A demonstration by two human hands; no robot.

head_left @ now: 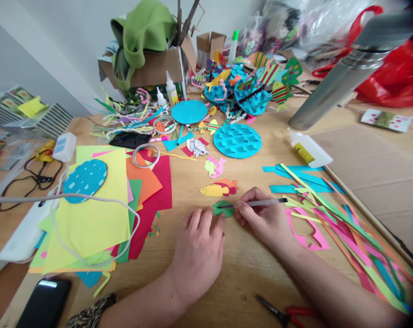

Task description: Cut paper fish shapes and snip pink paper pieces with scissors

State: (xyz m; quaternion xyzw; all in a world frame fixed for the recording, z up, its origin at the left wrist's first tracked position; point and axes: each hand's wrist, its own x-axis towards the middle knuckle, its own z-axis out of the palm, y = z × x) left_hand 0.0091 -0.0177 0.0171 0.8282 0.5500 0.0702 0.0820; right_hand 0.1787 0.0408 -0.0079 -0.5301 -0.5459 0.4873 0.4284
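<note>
A small green paper cutout (229, 212) lies flat on the wooden table in front of me. My left hand (202, 241) rests palm down, its spread fingertips touching the cutout's left and lower edge. In my right hand (266, 223) a slim pen (266, 202) is pinched, its tip on the green paper. Just beyond sit a yellow paper fish (214, 190) with red and orange parts and a pink and green fish cutout (214, 167). Further back is a blue paper disc (237, 140) with raised flaps.
Colored paper sheets (90, 228) are stacked at left under a white cable (100, 196). Paper strips (346, 228) spread at right beside a glue bottle (311, 149) and a steel flask (336, 77). Red-handled scissors (278, 313) lie at the near edge. Another person's arm (4, 291) shows at left.
</note>
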